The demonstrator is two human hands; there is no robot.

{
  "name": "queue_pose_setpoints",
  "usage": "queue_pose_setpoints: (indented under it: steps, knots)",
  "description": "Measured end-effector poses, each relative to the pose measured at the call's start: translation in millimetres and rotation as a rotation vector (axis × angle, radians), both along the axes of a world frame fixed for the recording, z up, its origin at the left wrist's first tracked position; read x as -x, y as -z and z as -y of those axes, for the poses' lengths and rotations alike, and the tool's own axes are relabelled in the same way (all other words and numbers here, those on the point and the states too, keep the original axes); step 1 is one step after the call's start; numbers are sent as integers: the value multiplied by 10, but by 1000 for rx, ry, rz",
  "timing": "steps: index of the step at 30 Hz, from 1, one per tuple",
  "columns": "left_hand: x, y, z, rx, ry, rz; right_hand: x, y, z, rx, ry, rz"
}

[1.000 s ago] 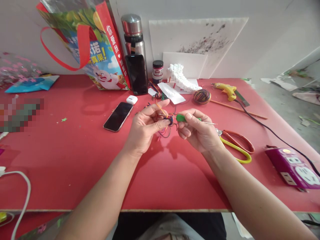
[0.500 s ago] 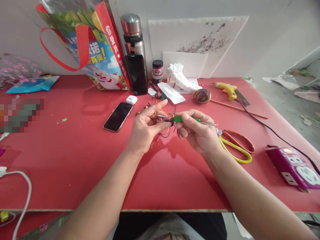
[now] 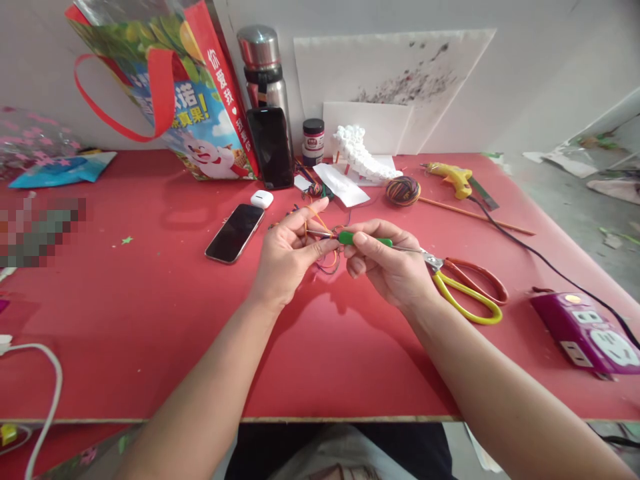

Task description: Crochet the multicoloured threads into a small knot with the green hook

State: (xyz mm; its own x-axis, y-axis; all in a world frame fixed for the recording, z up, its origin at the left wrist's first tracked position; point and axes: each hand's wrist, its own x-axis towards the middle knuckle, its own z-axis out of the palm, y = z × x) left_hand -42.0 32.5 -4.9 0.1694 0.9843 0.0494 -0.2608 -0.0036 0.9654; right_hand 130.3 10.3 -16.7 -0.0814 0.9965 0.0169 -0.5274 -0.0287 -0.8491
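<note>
A crochet hook [image 3: 367,240] with a green handle lies level in my right hand [image 3: 387,260], pinched between thumb and fingers. Its metal tip points left into the work that my left hand [image 3: 293,253] holds. Between the left thumb and fingers is a small piece of multicoloured yarn [image 3: 327,265], mostly covered by the fingers. An orange strand runs up over the raised left index finger. Loose strands hang below the fingertips. Further back on the table sits a ball of dark multicoloured yarn [image 3: 403,191].
Scissors [image 3: 467,287] with red and yellow handles lie beside my right wrist. A phone [image 3: 235,232] and white earbud case [image 3: 262,199] are left of my hands. Behind stand a gift bag [image 3: 200,120], a flask [image 3: 265,67] and an upright phone [image 3: 271,147]. A yellow glue gun [image 3: 453,179] and purple power strip [image 3: 585,330] lie right.
Both hands have shifted slightly left. The hook's green handle has moved left with my right hand, closer to the left fingers.
</note>
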Motion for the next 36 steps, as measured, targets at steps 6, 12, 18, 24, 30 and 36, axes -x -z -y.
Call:
queue_pose_setpoints:
  steps: [6,12,18,24,30,36]
  knots:
    - [29,15,-1,-22,-18,6,4,-7,-17,13,7,-51]
    - [19,3,2,-37,-44,10,-6,19,18,-101,-46,21]
    - [-35,26,28,-18,-63,58,15,52,26,-143,53,33]
    - [-57,43,42,26,-57,145,67,47,12,-66,97,-14]
    - [-49,36,23,75,-29,162,47,44,-2,-42,74,-33]
    - [-34,48,-9,70,-51,147,62,37,11,-35,28,-29]
